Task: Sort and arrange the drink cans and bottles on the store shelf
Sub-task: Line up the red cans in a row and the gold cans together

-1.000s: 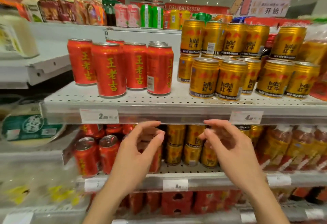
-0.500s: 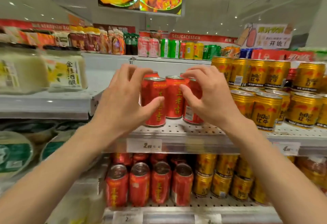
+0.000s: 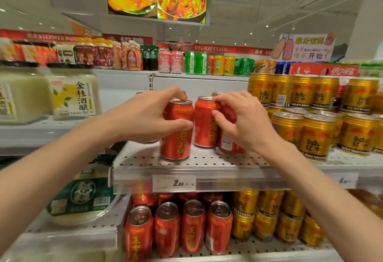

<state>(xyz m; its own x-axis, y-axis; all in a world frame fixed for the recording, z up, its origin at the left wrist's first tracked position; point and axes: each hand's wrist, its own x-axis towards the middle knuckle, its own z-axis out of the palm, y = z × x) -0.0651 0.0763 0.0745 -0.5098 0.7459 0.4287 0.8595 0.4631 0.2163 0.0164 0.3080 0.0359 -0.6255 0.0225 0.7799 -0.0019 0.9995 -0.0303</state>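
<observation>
Red cans (image 3: 176,129) stand on the shelf (image 3: 207,163) left of the gold cans (image 3: 317,135); left hand (image 3: 145,116) grips the front one, right hand (image 3: 242,121) pinches its neighbour (image 3: 205,125), apparently squaring the row.

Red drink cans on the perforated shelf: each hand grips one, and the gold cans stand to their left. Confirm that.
Wrong on one point: the head view shows the gold cans standing to the right of the red drink cans, not the left. The rest holds: the left hand and right hand each grip one on the perforated shelf.
</observation>
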